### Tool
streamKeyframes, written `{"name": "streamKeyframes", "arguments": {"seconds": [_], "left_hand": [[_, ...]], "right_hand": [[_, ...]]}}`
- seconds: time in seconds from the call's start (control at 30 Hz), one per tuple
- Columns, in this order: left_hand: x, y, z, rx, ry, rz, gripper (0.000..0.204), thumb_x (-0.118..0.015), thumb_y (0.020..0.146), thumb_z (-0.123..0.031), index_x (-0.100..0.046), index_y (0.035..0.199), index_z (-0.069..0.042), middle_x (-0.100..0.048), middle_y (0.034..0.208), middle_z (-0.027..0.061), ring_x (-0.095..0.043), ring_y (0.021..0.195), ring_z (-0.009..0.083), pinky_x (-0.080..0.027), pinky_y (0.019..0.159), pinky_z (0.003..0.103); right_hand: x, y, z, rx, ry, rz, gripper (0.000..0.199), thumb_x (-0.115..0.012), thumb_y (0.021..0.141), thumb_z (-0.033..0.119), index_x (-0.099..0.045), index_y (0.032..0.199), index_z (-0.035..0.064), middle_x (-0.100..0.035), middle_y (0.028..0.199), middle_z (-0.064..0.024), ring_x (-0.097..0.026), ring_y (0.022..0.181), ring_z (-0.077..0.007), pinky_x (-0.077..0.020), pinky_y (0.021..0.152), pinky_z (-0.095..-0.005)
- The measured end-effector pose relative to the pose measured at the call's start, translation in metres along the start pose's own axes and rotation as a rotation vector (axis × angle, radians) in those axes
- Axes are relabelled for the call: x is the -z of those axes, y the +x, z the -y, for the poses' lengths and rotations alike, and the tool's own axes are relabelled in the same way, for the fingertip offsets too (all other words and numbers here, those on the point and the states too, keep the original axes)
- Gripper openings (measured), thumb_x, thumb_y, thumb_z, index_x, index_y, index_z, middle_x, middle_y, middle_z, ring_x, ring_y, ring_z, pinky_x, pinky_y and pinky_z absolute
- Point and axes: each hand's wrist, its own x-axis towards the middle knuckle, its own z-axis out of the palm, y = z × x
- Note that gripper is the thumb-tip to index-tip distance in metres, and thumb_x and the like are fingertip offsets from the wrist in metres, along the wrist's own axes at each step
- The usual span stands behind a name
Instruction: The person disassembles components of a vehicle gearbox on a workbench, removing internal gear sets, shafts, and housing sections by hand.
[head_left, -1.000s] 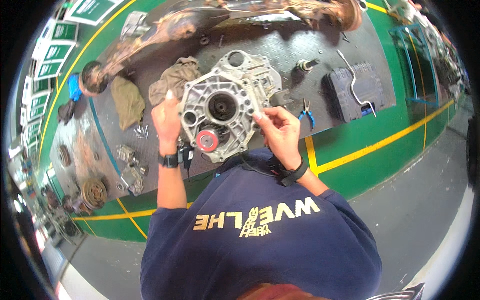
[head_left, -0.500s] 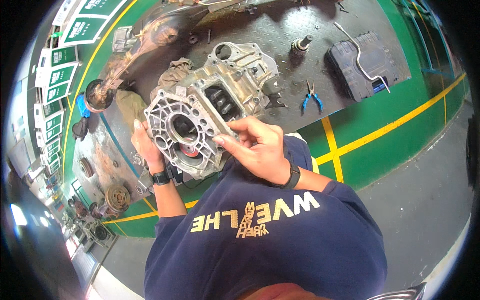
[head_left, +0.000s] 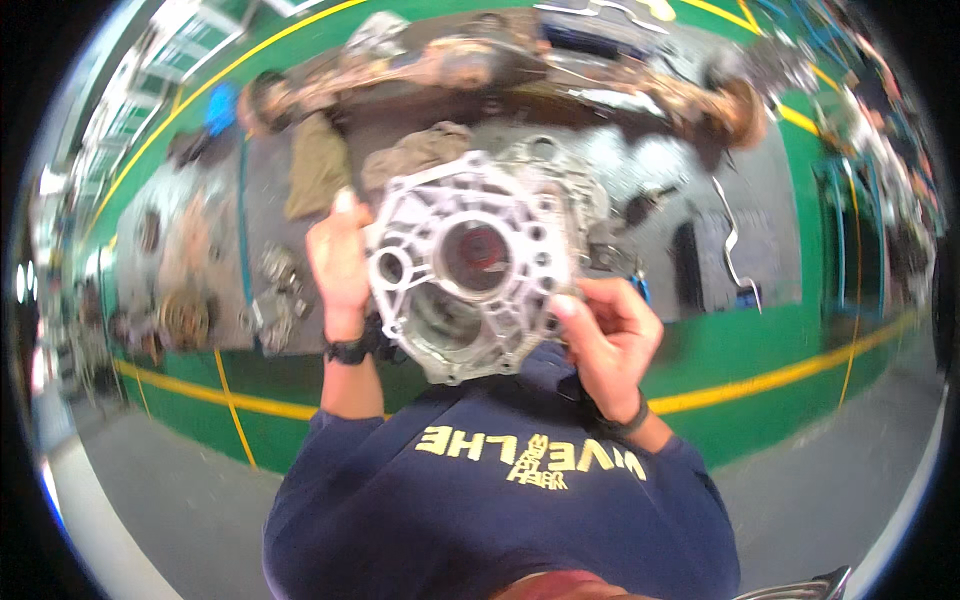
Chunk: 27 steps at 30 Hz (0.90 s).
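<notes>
A silvery cast-metal gearbox housing [head_left: 415,215], ribbed around a large round bore, is held up in front of my chest with its open face toward me. My left hand [head_left: 338,255] grips its left rim, the fingers going out of sight behind it. On the right rim, my right hand [head_left: 610,335] pinches the edge between thumb and fingers. Something reddish shows inside the central bore. More grey casting [head_left: 575,180] appears behind the housing; whether the two are joined I cannot tell. The picture is blurred by motion.
A long rusty axle [head_left: 450,68] crosses the back of the bench. An olive cloth [head_left: 318,165] and a brown-grey rag [head_left: 415,152] lie behind the housing. To the right are a bent metal rod [head_left: 733,235] and blue-handled pliers [head_left: 641,289]; small metal castings [head_left: 275,305] sit left.
My view has swung, shifting the bench in the picture. The housing now faces me more squarely, its side opening out of sight. Both hands still hold its rim.
</notes>
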Motion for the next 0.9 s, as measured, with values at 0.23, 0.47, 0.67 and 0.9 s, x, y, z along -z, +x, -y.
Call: {"name": "streamKeyframes", "arguments": {"seconds": [0.23,0.47,0.67,0.9], "left_hand": [[0.039,-0.038,-0.018,0.282,-0.12,-0.154,0.052,-0.056,0.113,-0.027,-0.061,0.071,0.004,-0.051,0.057,0.0023,-0.044,0.055,0.0105,-0.035,0.053,0.036],[0.113,-0.151,-0.016,0.593,0.213,-0.587,0.063,-0.052,0.114,-0.04,-0.066,0.072,0.005,-0.053,0.06,-0.0004,-0.046,0.062,0.0085,-0.036,0.057,0.033],[0.165,-0.196,0.062,0.825,0.3,-0.468,0.063,-0.056,0.11,-0.047,-0.055,0.079,0.008,-0.039,0.065,0.0136,-0.036,0.064,0.0204,-0.036,0.061,0.043],[0.243,-0.148,0.215,0.837,-0.018,-0.339,0.056,-0.057,0.109,-0.044,-0.062,0.08,0.004,-0.05,0.061,0.0092,-0.045,0.06,0.0181,-0.039,0.059,0.037]], "right_hand": [[0.001,0.004,-0.008,-0.079,-0.037,0.259,0.021,-0.076,0.095,-0.004,-0.064,0.112,-0.0046,-0.072,0.079,-0.0084,-0.061,0.056,-0.0066,-0.0483,0.047,-0.0223],[-0.079,0.038,-0.056,-0.296,-0.028,0.762,0.022,-0.083,0.095,0.01,-0.066,0.098,-0.0033,-0.063,0.066,-0.0006,-0.052,0.048,-0.0032,-0.0371,0.042,-0.0217],[-0.173,0.062,-0.145,-0.301,-0.213,1.012,0.032,-0.084,0.096,0.025,-0.068,0.085,-0.0004,-0.062,0.062,-0.0013,-0.052,0.044,-0.0054,-0.0377,0.039,-0.0247],[-0.342,0.116,-0.173,-0.09,-0.432,0.943,0.028,-0.081,0.095,0.027,-0.075,0.092,0.0,-0.066,0.062,-0.0043,-0.058,0.046,-0.0095,-0.042,0.043,-0.0276]]}}
